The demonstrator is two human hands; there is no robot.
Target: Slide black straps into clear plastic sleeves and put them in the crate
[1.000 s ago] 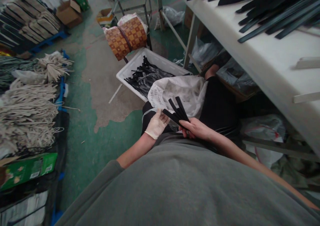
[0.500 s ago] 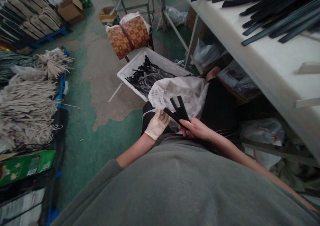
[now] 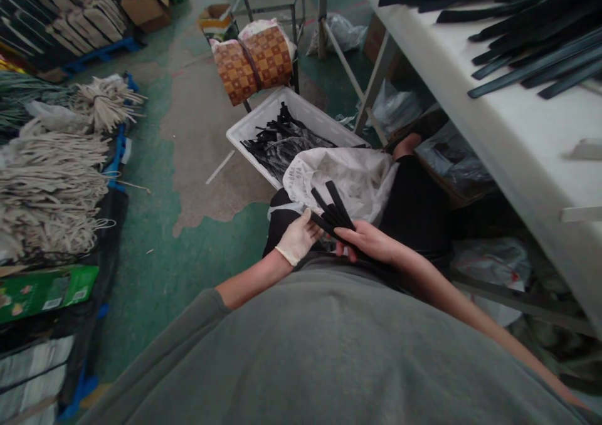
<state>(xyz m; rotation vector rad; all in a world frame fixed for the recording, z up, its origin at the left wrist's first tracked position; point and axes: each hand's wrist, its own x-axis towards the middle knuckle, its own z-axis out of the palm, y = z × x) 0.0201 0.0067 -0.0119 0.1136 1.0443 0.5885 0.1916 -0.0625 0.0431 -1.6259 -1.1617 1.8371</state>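
A white bench (image 3: 527, 130) slants across the right side of a workshop, a heap of dark strips (image 3: 517, 42) spread over its far end, several tips pointing toward its left edge. Beyond the person's knees, a white crate (image 3: 254, 113) holds loose black strips (image 3: 282, 136), its near side partly hidden by a pale bag (image 3: 362, 174) between the knees. At the bag's near edge, the right hand (image 3: 371, 240) has its grip closed around the lower ends of several short black strips (image 3: 339, 205), which fan out toward the crate. The gloved left hand (image 3: 298, 237) is at the tip of the leftmost one, though whether its grip pinches that strip cannot be told. The work looks partway along: a small handful is together, splayed and with no tie in sight, while many lie loose in the crate; whether those on the bench are finished or waiting is unclear.
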